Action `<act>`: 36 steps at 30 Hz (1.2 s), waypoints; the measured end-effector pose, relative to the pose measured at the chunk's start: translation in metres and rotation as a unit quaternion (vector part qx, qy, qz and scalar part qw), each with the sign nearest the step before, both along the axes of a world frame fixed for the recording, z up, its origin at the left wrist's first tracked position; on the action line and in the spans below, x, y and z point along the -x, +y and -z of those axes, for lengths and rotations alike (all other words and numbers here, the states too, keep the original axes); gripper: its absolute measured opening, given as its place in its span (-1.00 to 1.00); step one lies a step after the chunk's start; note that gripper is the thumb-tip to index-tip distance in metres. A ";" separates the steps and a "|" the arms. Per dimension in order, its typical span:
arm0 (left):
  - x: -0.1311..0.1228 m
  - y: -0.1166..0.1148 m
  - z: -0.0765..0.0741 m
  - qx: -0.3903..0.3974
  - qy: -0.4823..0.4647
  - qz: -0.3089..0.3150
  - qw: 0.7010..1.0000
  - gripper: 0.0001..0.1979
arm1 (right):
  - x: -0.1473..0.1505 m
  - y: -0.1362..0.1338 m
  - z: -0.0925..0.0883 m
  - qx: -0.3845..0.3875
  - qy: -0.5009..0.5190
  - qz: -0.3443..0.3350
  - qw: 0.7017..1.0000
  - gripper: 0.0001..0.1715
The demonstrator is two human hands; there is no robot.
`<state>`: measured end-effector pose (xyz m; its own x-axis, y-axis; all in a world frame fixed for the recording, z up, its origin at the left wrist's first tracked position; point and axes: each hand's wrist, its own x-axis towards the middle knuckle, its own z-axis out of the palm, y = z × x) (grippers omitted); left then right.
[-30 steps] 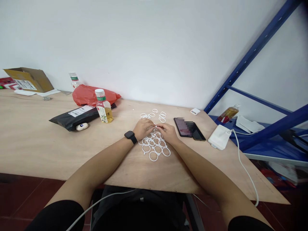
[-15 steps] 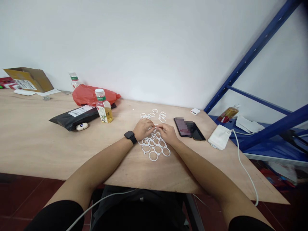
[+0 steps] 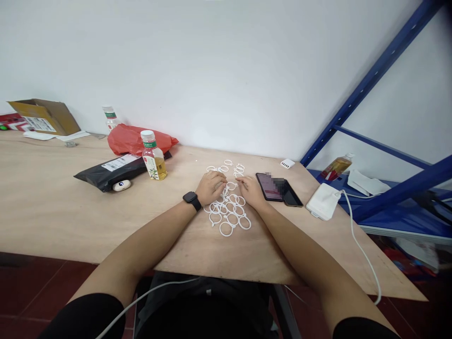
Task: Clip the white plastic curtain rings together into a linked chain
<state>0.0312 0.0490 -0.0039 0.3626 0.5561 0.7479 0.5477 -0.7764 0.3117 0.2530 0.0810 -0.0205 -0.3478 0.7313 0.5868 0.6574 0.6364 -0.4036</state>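
Observation:
Several thin white plastic rings, each with a small tab, lie linked or overlapping in a cluster [image 3: 226,229] on the wooden table. My left hand [image 3: 211,187] rests at the upper left of the cluster, fingers stretched forward and partly hiding rings beneath. Facing it from the right, my right hand [image 3: 250,190] has its fingers extended beside the rings. Between the two hands a single white ring [image 3: 231,186] lies at the top of the cluster. Neither hand visibly grips anything. More loose white rings [image 3: 228,162] are scattered just beyond my fingertips.
Two phones [image 3: 269,187] lie right of my right hand, near a white power bank [image 3: 323,201] with a cable. At left stand a drink bottle [image 3: 154,157], a black parcel bag [image 3: 102,172] and a red plastic bag [image 3: 141,139]. A blue shelf frame [image 3: 370,84] borders the right side.
My hands, which met with fingertips together over a white ring, have moved apart. That ring now lies at the top of the cluster.

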 end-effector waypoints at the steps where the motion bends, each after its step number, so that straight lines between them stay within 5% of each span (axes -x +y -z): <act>1: 0.000 0.000 0.000 0.006 0.003 -0.003 1.000 -0.83 | -0.003 0.004 0.003 0.009 -0.024 0.004 1.000 -0.68; 5: -0.001 0.002 0.003 0.029 0.005 -0.036 0.999 -0.83 | -0.008 0.011 0.011 0.039 -0.100 0.027 0.994 -0.59; 10: -0.001 0.007 0.008 0.054 0.001 -0.053 0.997 -0.85 | -0.004 0.008 0.012 0.027 -0.112 0.046 0.992 -0.78; 19: -0.005 0.003 0.009 0.112 0.123 0.022 0.986 -0.70 | 0.001 -0.002 0.002 0.063 -0.016 0.060 0.996 -0.85; 25: -0.004 0.000 0.004 0.120 0.100 0.041 0.987 -0.68 | 0.006 -0.007 -0.006 0.015 0.046 0.069 0.996 -0.80; 31: 0.000 0.004 0.003 0.030 0.026 -0.026 0.999 -0.73 | 0.012 -0.020 -0.012 -0.018 0.084 0.017 0.996 -0.82; 36: -0.003 0.000 0.002 -0.009 0.058 -0.041 0.997 -0.75 | 0.019 -0.029 -0.013 -0.034 0.064 -0.034 0.997 -0.82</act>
